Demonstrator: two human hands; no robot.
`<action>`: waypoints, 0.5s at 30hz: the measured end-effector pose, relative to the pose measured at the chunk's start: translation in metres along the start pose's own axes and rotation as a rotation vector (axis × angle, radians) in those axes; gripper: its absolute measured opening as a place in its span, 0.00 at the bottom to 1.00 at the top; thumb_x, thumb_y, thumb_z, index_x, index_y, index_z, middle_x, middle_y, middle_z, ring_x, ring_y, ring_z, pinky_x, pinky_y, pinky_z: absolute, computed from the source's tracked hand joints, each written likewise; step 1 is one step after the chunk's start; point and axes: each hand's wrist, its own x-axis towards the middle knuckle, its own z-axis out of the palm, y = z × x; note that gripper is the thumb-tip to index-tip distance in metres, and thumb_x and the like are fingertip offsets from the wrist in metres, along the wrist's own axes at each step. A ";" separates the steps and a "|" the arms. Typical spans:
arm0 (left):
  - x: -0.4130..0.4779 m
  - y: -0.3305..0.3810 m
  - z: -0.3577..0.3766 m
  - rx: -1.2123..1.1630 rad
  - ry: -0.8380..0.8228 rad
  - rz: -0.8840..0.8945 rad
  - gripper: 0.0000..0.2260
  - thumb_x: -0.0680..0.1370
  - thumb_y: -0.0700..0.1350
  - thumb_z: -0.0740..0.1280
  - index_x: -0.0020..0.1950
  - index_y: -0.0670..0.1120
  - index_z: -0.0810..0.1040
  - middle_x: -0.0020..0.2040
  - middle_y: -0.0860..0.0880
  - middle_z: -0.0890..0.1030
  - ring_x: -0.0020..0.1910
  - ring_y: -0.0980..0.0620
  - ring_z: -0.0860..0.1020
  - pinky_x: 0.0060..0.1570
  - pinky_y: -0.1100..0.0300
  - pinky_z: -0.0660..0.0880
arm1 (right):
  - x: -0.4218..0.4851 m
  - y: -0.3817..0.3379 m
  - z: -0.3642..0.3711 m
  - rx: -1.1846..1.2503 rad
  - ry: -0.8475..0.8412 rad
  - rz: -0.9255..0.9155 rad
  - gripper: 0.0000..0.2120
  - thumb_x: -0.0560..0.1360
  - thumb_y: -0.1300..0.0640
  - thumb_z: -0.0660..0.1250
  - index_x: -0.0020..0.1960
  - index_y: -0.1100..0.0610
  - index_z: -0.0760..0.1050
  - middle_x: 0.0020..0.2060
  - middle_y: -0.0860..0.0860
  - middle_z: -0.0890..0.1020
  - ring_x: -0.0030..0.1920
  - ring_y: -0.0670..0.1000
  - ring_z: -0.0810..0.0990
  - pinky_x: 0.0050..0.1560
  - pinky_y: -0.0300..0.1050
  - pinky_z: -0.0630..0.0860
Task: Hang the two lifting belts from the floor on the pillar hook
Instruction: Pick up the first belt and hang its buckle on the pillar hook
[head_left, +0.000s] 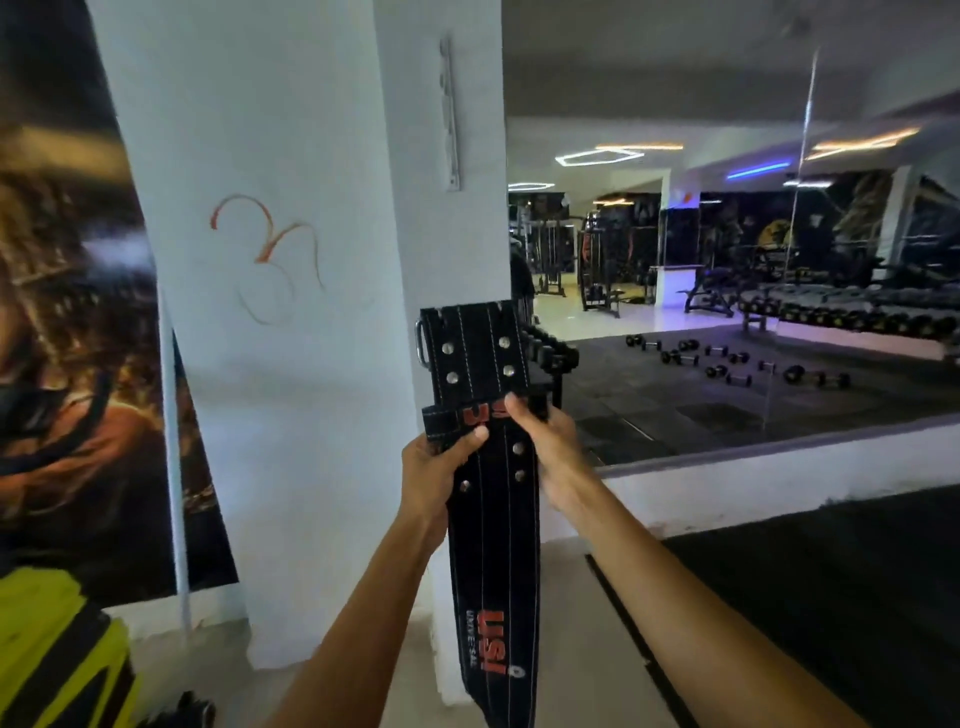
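A black lifting belt (475, 358) with white stitching, metal rivets and a steel buckle at its left edge is held up against the corner of the white pillar (291, 364). A second black belt (496, 561) with red lettering hangs straight down in front of it. My left hand (436, 475) grips the belts from the left, thumb on the front. My right hand (540, 447) pinches them from the right, just below the upper rivets. A narrow metal hook strip (451, 111) is fixed high on the pillar's right face, well above the belts. Any hook behind the belts is hidden.
A dark poster (78, 338) covers the wall left of the pillar. A large wall mirror (753, 260) on the right reflects dumbbells, racks and machines. A yellow and black object (57, 649) sits at the lower left. Dark floor mat (831, 597) lies to the right.
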 end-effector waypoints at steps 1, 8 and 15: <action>-0.002 -0.009 -0.006 0.027 -0.013 -0.016 0.06 0.73 0.38 0.70 0.49 0.40 0.82 0.42 0.46 0.86 0.41 0.49 0.85 0.38 0.60 0.80 | 0.004 0.004 0.002 0.021 0.026 0.009 0.04 0.70 0.54 0.71 0.43 0.54 0.79 0.38 0.51 0.84 0.38 0.50 0.84 0.40 0.44 0.81; -0.015 -0.045 -0.039 0.370 -0.090 -0.224 0.05 0.70 0.40 0.74 0.45 0.43 0.83 0.45 0.43 0.86 0.45 0.47 0.85 0.47 0.57 0.80 | 0.005 0.026 0.008 0.040 0.035 0.063 0.11 0.64 0.49 0.74 0.40 0.55 0.79 0.40 0.52 0.83 0.46 0.55 0.82 0.58 0.58 0.76; -0.051 -0.070 -0.051 0.374 -0.100 -0.319 0.11 0.71 0.41 0.73 0.51 0.38 0.82 0.47 0.40 0.85 0.44 0.46 0.85 0.46 0.56 0.81 | 0.013 0.005 0.015 0.127 0.076 0.027 0.05 0.69 0.52 0.72 0.42 0.52 0.79 0.45 0.53 0.83 0.55 0.56 0.80 0.61 0.53 0.74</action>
